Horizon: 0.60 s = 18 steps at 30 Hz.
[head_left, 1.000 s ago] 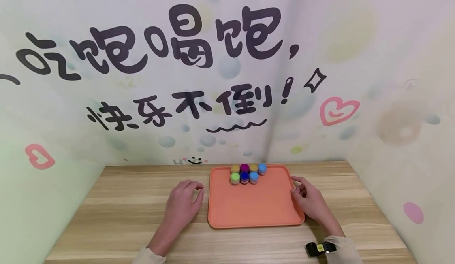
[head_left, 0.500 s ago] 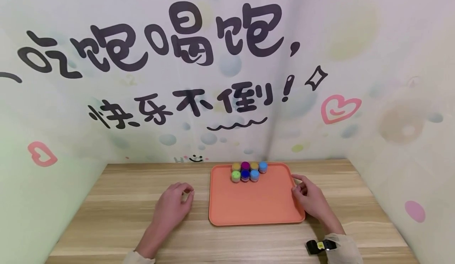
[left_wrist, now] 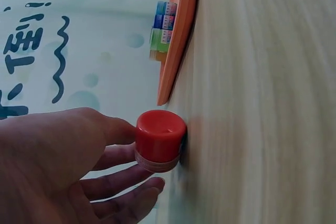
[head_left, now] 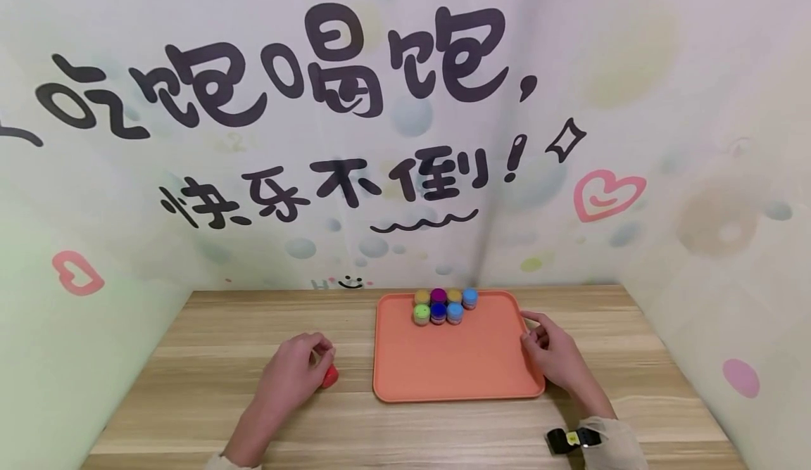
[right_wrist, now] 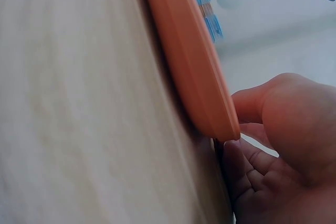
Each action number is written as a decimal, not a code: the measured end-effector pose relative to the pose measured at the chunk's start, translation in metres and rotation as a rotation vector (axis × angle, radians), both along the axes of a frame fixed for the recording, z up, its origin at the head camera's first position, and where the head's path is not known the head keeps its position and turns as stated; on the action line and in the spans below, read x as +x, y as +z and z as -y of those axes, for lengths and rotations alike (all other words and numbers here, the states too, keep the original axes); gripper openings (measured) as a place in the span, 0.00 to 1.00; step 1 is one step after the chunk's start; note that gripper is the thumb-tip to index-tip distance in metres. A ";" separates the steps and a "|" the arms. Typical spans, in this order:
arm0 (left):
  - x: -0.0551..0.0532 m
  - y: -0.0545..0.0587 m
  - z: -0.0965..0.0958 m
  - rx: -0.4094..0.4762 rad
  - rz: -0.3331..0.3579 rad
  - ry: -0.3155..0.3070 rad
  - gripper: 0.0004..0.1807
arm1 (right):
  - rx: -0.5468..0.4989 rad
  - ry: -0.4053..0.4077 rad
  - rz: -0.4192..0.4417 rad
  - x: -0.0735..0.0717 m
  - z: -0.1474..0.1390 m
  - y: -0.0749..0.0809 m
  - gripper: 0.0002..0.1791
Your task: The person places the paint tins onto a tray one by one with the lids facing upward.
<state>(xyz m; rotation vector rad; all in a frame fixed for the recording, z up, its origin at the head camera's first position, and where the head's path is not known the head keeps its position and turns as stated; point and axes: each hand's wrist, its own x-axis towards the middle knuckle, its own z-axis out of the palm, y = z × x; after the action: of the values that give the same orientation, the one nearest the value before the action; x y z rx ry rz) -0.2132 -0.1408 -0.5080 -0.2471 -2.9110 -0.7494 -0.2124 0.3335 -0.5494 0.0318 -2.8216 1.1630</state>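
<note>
My left hand [head_left: 293, 370] is over the table left of the tray. Its thumb and fingers pinch a small jar with a red lid [left_wrist: 160, 139], which is tipped on its side close to the wood. Only a bit of the red lid [head_left: 330, 376] shows beyond the fingertips in the head view. My right hand [head_left: 552, 352] holds the right edge of the orange tray [head_left: 459, 368]; in the right wrist view the thumb touches its rim [right_wrist: 194, 61] and the fingers curl beside the corner. Part of those fingers is hidden.
Several small capped jars stand in two rows at the tray's back: a green one [head_left: 421, 314], a dark blue one [head_left: 438, 313], a purple one [head_left: 438, 296], light blue ones [head_left: 469, 298] and yellow ones. The wall [head_left: 342, 259] rises behind the wooden table [head_left: 253, 315].
My left hand has moved left, away from the tray, and slightly nearer. The red lid now shows at its fingertips. My right hand and the tray stay in place.
</note>
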 end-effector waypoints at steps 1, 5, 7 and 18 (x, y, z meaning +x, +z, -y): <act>0.000 0.000 0.000 -0.002 0.006 -0.005 0.02 | 0.000 -0.001 -0.002 0.000 0.000 0.000 0.24; 0.002 0.002 0.001 -0.014 0.038 -0.002 0.04 | -0.001 0.001 -0.003 -0.001 0.000 0.000 0.24; 0.004 0.004 0.002 -0.024 0.046 0.005 0.05 | -0.007 0.002 -0.003 -0.001 0.000 0.000 0.23; 0.005 0.005 0.001 0.048 0.111 0.010 0.06 | -0.004 0.004 -0.005 0.001 0.000 0.000 0.24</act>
<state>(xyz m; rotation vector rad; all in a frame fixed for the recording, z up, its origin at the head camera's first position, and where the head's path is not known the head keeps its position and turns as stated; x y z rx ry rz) -0.2082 -0.1415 -0.5027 -0.1918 -2.9909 -0.8568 -0.2114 0.3332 -0.5495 0.0406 -2.8157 1.1680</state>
